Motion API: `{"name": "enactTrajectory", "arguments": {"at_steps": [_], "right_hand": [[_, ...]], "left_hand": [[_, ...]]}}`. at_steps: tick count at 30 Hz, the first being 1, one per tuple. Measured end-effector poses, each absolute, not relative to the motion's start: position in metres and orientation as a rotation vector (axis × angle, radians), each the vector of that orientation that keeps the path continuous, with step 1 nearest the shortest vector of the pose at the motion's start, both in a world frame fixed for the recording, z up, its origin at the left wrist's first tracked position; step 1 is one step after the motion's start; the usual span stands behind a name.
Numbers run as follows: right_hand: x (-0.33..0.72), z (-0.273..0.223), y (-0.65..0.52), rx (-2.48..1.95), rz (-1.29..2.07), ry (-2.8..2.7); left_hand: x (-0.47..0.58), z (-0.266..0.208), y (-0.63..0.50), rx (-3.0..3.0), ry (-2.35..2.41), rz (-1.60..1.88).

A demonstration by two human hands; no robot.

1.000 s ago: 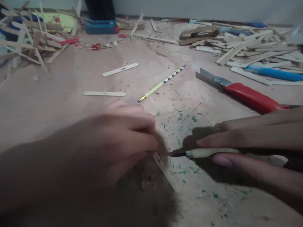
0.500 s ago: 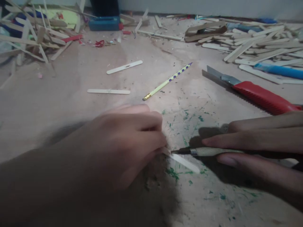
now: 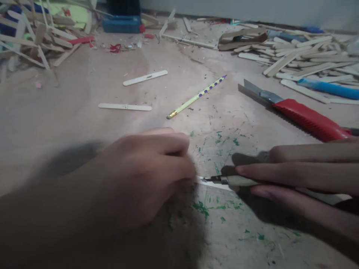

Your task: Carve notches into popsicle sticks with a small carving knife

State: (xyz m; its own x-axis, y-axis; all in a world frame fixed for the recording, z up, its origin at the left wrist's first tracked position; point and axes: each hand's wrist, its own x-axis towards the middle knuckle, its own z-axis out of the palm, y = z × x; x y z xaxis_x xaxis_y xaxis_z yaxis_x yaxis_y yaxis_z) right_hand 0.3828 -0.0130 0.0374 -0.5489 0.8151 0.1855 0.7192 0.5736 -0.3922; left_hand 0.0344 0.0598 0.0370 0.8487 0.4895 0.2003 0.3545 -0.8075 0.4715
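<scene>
A yellow pencil with purple dots and a brass-coloured end (image 3: 196,96) lies diagonally at mid-surface on the pale work board flecked with green paint (image 3: 84,123). To its right rests a red-handled utility knife with the steel blade extended (image 3: 294,111). Two flat pale wooden craft sticks lie to the left, one slotted and angled (image 3: 145,77), one nearly level (image 3: 125,107). A heap of loose wooden sticks (image 3: 305,58) fills the far right, a blue pen-like rod (image 3: 329,88) among them. A blue rectangular box (image 3: 121,24) stands at the far edge, beside a tangled stick construction (image 3: 30,37).
</scene>
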Motion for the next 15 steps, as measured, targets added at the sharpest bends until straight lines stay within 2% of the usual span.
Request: {"name": "enactTrajectory", "arguments": {"at_steps": [11, 15], "right_hand": [[0.383, 0.042, -0.015, -1.195, 0.423, -2.519], [0.394, 0.033, -0.025, -1.234, 0.263, -2.542]], "left_hand": [[0.034, 0.035, 0.057, 2.574, 0.646, 0.446], [0.033, 0.035, 0.053, 2.606, 0.635, 0.432]]}}
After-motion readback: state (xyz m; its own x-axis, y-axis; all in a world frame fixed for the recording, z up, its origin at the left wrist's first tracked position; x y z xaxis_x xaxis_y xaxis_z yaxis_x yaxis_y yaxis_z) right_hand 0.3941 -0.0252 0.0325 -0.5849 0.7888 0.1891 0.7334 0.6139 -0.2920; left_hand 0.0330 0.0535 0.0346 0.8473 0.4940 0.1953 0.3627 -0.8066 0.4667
